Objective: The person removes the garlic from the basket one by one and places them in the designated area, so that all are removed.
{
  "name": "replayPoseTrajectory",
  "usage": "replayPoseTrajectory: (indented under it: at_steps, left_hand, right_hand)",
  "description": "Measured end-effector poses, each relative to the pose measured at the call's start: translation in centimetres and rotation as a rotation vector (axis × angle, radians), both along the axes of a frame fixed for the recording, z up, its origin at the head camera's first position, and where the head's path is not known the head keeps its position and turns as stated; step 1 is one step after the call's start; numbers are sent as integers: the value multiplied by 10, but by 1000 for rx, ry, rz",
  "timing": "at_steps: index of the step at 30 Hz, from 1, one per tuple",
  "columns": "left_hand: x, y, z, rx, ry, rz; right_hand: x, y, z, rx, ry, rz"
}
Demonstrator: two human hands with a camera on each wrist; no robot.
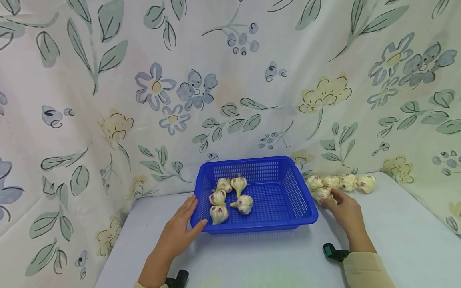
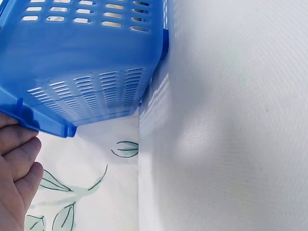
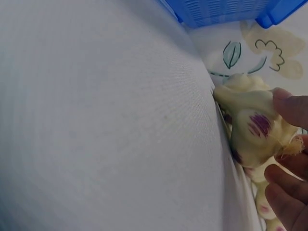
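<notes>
A blue plastic basket [image 1: 263, 227] stands on the table with several white garlic bulbs [image 1: 219, 215], streaked purple, in its left half. My left hand [image 1: 179, 232] rests against the basket's left front corner, thumb at the front rim. In the left wrist view its fingers [image 2: 19, 149] lie fairly straight against the rim. To the right of the basket, my right hand [image 1: 345, 210] pinches a garlic bulb [image 3: 260, 122] between thumb and fingers. That bulb is low at the table surface; whether it touches the table I cannot tell.
Behind the held bulb, several more garlic bulbs [image 1: 347, 182] sit in a row along the table's back edge. A floral curtain [image 1: 230, 88] hangs right behind the white table [image 1: 407, 236]. Dark wrist-worn devices [image 1: 334, 253] show at both wrists.
</notes>
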State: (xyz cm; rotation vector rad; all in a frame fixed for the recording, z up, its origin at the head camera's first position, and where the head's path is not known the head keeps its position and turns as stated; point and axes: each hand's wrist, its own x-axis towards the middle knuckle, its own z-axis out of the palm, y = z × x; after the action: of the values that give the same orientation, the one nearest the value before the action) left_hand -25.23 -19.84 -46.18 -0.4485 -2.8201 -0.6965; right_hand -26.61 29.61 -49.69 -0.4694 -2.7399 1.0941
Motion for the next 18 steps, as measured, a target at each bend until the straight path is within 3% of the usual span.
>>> replayPoseTrajectory:
  at_steps: [12,18]
  left_hand:
    - [0,0,0,0,-12,4]
    - [0,0,0,2,-17,5]
  right_hand:
    - [-1,0,0,-6,-10,-3]
    - [0,1,10,24,2,1]
